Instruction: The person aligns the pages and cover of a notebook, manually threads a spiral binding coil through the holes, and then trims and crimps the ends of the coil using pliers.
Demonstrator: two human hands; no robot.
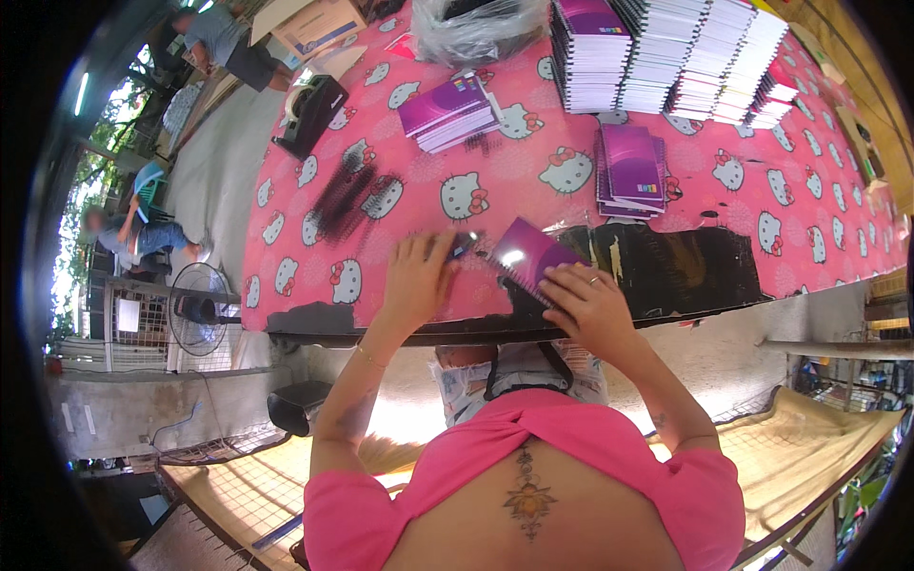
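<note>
A purple-covered spiral notebook [535, 249] lies tilted near the table's front edge. My right hand [588, 303] grips it at its lower right, with fingers across the cover and the black coil along its lower left side. Just left of it, my left hand [417, 278] is closed around a small dark object [464, 246] with a shiny spot; its kind is hard to make out. Beyond that hand lies a loose heap of black binding coils [347, 198]. Ahead are a short stack of purple notebooks [449, 109] and, to the right, another stack [630, 167].
Tall stacks of spiral notebooks [657, 62] stand at the back right of the pink patterned table [514, 181]. A black tape dispenser [312, 112], a clear plastic bag [486, 33] and a cardboard box [309, 27] are at the back. A fan [200, 309] and two people are off left.
</note>
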